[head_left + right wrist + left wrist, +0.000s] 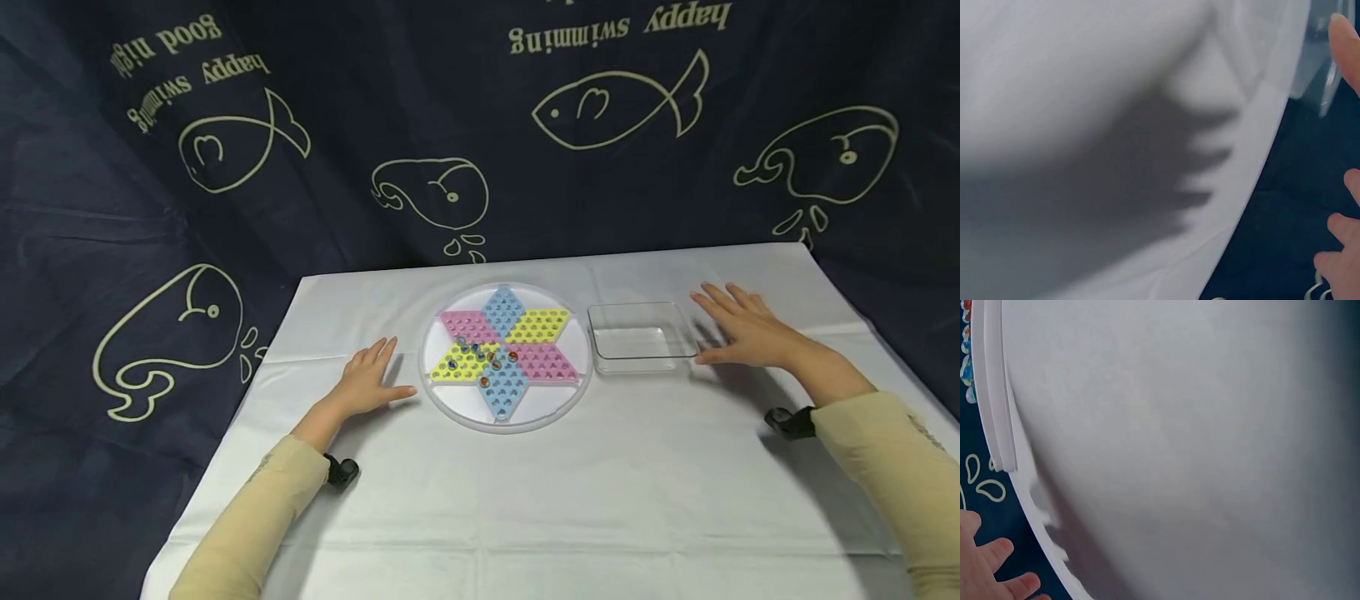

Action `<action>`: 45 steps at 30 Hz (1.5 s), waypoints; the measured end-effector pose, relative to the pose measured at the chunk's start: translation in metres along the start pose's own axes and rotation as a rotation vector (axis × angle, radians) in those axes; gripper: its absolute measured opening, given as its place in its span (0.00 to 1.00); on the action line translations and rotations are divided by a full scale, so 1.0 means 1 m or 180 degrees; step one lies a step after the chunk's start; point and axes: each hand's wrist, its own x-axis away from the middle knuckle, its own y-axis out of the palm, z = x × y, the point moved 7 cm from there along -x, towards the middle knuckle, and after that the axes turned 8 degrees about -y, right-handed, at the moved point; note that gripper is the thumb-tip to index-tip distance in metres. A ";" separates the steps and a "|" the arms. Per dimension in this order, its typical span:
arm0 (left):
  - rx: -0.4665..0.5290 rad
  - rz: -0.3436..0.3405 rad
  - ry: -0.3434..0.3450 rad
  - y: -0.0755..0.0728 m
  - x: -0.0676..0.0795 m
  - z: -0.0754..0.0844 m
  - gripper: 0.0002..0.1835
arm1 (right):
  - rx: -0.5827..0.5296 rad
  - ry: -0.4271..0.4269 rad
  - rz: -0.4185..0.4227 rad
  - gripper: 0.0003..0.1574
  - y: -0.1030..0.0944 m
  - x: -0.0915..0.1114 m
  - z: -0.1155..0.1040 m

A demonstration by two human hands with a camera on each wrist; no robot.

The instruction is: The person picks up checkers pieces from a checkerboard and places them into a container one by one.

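A round white Chinese checkers board [465, 402] with a pink, blue and yellow star lies on the table in the head view. Several glass marbles [476, 347] sit on its yellow and blue points at the left front. My left hand [363, 383] is just left of the board, fingers spread, holding nothing. To the board's right stands a clear rectangular plastic box [643, 367]. Beside its right side my right hand [742, 329] is spread with the thumb close to the rim, and it holds nothing. In the right wrist view the thumb [1346, 53] overlaps the box's edge.
A white cloth [570, 500] covers the table. Behind it hangs a dark blue curtain [337, 83] with fish and whale drawings. Each wrist carries a small black camera, the left one [343, 472] near the cuff.
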 end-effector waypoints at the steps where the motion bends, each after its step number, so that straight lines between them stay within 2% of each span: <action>1: 0.0049 -0.0013 0.0030 0.000 -0.001 0.003 0.54 | -0.0070 -0.0064 0.0028 0.65 -0.001 -0.001 -0.004; 6: 0.0318 -0.0030 0.0090 0.001 -0.009 0.011 0.53 | -0.0423 -0.0337 0.0178 0.64 -0.003 -0.012 -0.026; 12: 0.0822 -0.0128 0.0148 0.003 -0.019 0.014 0.54 | -0.0765 -0.0629 0.0409 0.56 -0.005 -0.032 -0.054; 15: 0.0986 -0.0195 0.0236 0.002 -0.023 0.015 0.55 | -0.0824 -0.0670 0.0444 0.53 -0.002 -0.045 -0.065; 18: 0.1103 -0.0359 0.0184 0.004 -0.028 0.015 0.54 | -0.0873 -0.0602 0.0384 0.53 0.003 -0.057 -0.073; 22: 0.1081 -0.0547 0.0066 0.007 -0.036 0.019 0.52 | -0.1006 -0.0469 0.0270 0.52 0.010 -0.071 -0.084; 27: 0.0942 -0.0611 0.0100 0.006 -0.041 0.024 0.50 | -0.1079 -0.0444 0.0219 0.48 0.016 -0.087 -0.101; 33: 0.1036 -0.0733 0.0091 0.006 -0.045 0.025 0.47 | -0.1246 -0.0424 0.0224 0.41 0.024 -0.107 -0.120; 40: 0.1031 -0.0742 0.0136 0.007 -0.049 0.022 0.47 | -0.1566 -0.0588 0.0228 0.36 0.036 -0.133 -0.139; 45: 0.0960 -0.0729 0.0110 0.008 -0.052 0.019 0.48 | -0.1775 -0.0517 0.0073 0.32 0.050 -0.148 -0.145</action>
